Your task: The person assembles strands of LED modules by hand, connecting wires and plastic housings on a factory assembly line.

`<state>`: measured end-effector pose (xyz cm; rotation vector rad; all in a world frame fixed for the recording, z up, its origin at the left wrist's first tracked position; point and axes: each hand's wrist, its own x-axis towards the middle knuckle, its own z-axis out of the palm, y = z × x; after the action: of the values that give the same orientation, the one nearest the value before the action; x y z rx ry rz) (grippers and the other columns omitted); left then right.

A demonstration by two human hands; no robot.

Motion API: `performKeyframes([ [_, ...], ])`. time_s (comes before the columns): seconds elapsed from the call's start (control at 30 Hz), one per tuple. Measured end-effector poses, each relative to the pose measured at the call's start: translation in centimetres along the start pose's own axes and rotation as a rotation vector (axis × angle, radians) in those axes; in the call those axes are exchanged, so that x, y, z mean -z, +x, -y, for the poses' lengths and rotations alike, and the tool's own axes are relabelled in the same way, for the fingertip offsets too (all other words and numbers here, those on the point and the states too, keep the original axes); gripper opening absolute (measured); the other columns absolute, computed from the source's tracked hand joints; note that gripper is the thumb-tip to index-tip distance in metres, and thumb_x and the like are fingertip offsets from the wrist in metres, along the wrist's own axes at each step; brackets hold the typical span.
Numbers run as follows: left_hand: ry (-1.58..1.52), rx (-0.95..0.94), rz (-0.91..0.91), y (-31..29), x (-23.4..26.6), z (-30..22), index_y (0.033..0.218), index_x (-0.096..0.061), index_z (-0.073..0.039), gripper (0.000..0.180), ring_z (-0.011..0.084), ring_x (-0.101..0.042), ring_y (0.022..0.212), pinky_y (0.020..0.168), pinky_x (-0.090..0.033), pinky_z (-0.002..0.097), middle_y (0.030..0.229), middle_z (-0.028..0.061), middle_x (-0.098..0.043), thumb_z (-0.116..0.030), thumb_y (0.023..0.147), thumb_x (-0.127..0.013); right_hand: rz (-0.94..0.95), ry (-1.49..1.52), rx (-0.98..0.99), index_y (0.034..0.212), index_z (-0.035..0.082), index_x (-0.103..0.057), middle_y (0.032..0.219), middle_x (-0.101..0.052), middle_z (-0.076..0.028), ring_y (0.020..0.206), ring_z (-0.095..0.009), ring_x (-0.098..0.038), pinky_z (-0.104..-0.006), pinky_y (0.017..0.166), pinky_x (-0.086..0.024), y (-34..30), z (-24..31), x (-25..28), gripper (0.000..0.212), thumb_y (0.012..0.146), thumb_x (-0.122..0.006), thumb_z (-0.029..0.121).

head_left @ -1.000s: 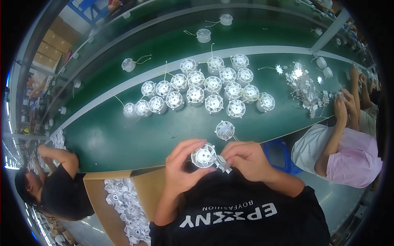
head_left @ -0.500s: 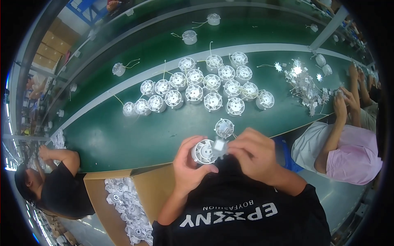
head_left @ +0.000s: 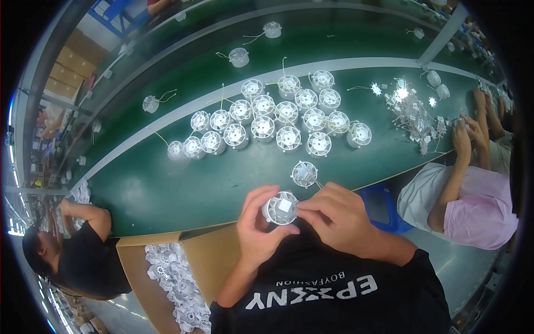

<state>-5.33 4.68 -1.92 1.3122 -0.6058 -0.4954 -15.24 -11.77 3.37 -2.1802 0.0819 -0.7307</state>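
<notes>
My left hand [head_left: 253, 228] is wrapped around a white round plastic housing [head_left: 271, 215], its open face turned up in front of my chest. In that face lies a silvery star-shaped metal plate [head_left: 284, 205] with a pale square pad on top. My right hand [head_left: 342, 214] pinches at the plate's right edge with thumb and fingertips. Whether the plate is fully seated, I cannot tell. Just beyond my hands stands another white housing [head_left: 305, 174] with a similar metal plate in it and a wire beside it.
Several white spoked housings [head_left: 262, 128] stand grouped on the green table [head_left: 150, 189]. A pile of star-shaped metal plates [head_left: 414, 119] lies to the right. Beyond a pale rail, more housings [head_left: 239, 57] sit on a green belt. A cardboard box [head_left: 208, 245] holds white parts. Co-workers sit on both sides.
My right hand has brought the metal plate left and onto the open face of the housing in my left hand. Housings on the far belt have shifted left.
</notes>
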Motion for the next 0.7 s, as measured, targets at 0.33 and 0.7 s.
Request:
performKeyframes([
  [0.33,-0.033,-0.043,0.046,-0.3,0.4,-0.3,0.13,-0.059,-0.001,0.073,0.0321,-0.056,0.126,0.109,-0.048,0.0432,0.143,0.0188,-0.051,0.006,0.064,-0.09,0.01,-0.123,0.071,0.09,0.004,-0.072,0.082,-0.069,-0.004,0.064,-0.019,-0.054,-0.0278,0.058,-0.046,0.1,1.0,0.2,0.023,0.072,-0.075,-0.009],
  [0.7,-0.192,0.014,0.096,-0.4,0.2,-0.4,0.131,-0.058,0.0,0.065,0.0326,-0.055,0.128,0.11,-0.047,0.0436,0.145,0.0213,-0.051,0.01,0.072,-0.082,0.104,-0.166,-0.007,0.093,0.003,-0.07,0.087,-0.069,-0.005,0.07,-0.021,-0.058,-0.0276,0.063,-0.049,0.3,1.5,1.6,0.024,0.073,-0.074,-0.009],
])
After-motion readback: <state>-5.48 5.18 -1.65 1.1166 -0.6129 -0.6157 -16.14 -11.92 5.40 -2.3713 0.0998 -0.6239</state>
